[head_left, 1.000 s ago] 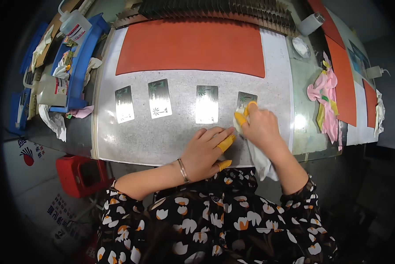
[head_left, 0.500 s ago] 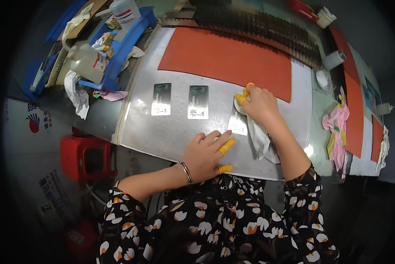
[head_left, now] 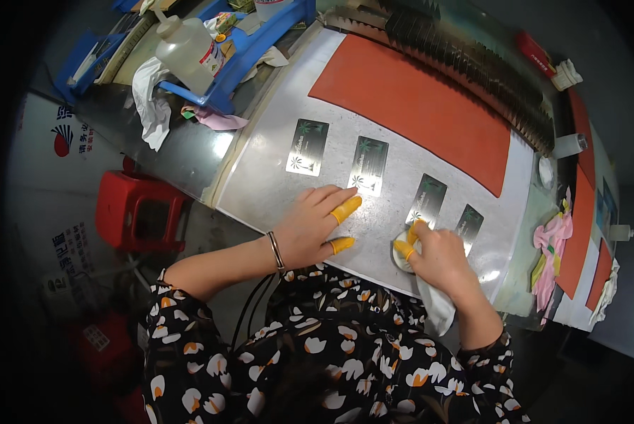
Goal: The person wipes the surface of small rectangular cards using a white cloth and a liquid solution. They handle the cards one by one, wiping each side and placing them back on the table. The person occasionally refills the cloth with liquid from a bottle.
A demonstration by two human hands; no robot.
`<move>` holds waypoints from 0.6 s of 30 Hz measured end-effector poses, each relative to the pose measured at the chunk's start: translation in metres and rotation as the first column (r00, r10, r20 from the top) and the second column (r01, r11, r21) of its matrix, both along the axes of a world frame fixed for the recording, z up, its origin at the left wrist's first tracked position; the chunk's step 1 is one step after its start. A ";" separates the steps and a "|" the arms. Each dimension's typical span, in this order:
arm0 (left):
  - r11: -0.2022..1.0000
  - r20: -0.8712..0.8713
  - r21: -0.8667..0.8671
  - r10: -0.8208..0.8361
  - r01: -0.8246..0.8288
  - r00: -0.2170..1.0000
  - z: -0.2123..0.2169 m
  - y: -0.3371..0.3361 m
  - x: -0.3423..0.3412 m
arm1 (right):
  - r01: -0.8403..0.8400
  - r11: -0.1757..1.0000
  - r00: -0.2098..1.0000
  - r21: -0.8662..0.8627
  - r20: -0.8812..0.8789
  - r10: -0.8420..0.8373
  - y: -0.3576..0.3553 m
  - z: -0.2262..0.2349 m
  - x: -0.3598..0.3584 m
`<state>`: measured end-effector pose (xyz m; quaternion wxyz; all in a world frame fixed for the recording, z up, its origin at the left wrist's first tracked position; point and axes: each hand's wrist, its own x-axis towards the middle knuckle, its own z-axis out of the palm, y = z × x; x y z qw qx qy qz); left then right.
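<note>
Several metal cards with dark palm-tree designs lie in a row on the grey board (head_left: pixel 260 191): a leftmost card (head_left: pixel 307 147), a second card (head_left: pixel 370 162), a third card (head_left: pixel 427 194) and a rightmost card (head_left: pixel 470 222). My right hand (head_left: pixel 440 261), with yellow finger cots, grips a white cloth (head_left: pixel 437 304). The bunched end of the cloth presses on the board just below the third card. My left hand (head_left: pixel 313 222) rests with fingers spread, its fingertips at the lower edge of the second card. Two of its fingers also wear yellow cots.
Behind the cards lies an orange sheet (head_left: pixel 416 106), backed by a rack of dark thin plates (head_left: pixel 458 63). A blue tray (head_left: pixel 228 85) with a clear bottle (head_left: pixel 186 53) stands at far left. Pink cloth (head_left: pixel 553 240) lies to the right. A red stool (head_left: pixel 137 208) stands below the left side.
The head view has shifted. My right hand has brought the cloth off the third card, down toward the board's near edge. A rightmost card now shows; my left fingertips are at the second card.
</note>
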<state>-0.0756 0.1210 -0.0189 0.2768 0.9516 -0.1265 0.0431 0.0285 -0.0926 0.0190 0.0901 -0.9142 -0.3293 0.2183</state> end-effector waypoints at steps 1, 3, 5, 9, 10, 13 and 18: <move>1.000 0.004 0.020 0.002 -0.002 1.000 0.000 0.003 -0.003 | -0.067 0.998 0.998 0.005 0.016 0.067 0.008 0.006 0.005; 0.998 0.020 0.063 -0.007 0.006 1.000 0.003 0.006 -0.004 | -0.041 0.989 0.996 0.139 0.083 0.030 0.040 0.014 0.025; 0.991 0.037 0.130 0.012 -0.017 0.999 0.005 0.004 -0.007 | -0.062 0.968 0.987 0.245 0.159 0.023 0.077 0.007 0.053; 0.985 0.062 0.170 0.012 -0.023 0.998 -0.002 0.001 -0.002 | 0.027 0.963 0.966 0.268 0.241 -0.094 0.116 -0.027 0.085; 0.985 0.062 0.168 0.017 -0.027 0.998 -0.005 -0.001 -0.007 | 0.049 0.973 0.969 0.227 0.226 -0.102 0.119 -0.031 0.081; 0.989 0.076 0.143 0.018 -0.028 0.997 -0.006 0.004 -0.004 | 0.073 0.982 0.976 0.177 0.189 -0.107 0.122 -0.028 0.072; 0.999 0.089 0.039 0.035 -0.038 0.995 -0.007 0.005 -0.011 | 0.032 0.992 0.987 0.123 0.155 -0.051 0.104 -0.025 0.028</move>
